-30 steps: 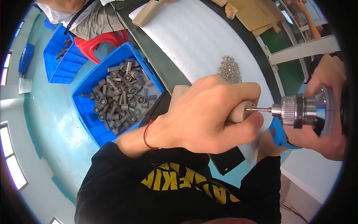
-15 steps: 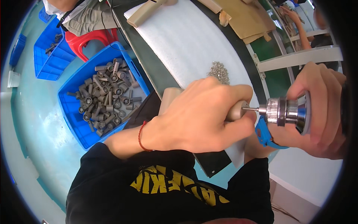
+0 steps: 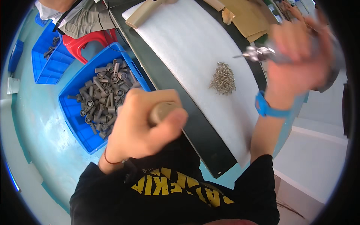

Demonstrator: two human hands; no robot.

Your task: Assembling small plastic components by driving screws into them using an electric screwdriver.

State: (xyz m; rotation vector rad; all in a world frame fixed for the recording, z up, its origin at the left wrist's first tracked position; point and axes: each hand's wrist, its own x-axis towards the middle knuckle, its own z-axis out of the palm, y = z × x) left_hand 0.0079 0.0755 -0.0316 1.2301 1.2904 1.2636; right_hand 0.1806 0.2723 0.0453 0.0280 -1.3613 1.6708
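My left hand point(image 3: 140, 129) is closed around a tan plastic part point(image 3: 164, 111), and its rounded end shows between thumb and forefinger. It is held in front of my chest, left of the table. My right hand point(image 3: 298, 56), smeared by motion, grips a power screwdriver point(image 3: 264, 53). The thin bit points left, over the far right side of the table and apart from the part. Between the hands, a heap of small metal screws point(image 3: 224, 79) lies on a white foam sheet point(image 3: 195, 41).
A blue bin point(image 3: 71, 125) of grey-brown plastic fittings point(image 3: 107, 90) stands left of the dark table point(image 3: 202, 144). Beyond it are a red stool point(image 3: 78, 45), another blue bin point(image 3: 47, 73) and a seated person. Tan tubular parts point(image 3: 144, 14) and cardboard point(image 3: 253, 18) lie at the far end.
The screwdriver bit has come away from the part and swung up and away with my right hand. My left hand has moved left with the part, uncovering more of the table and screws.
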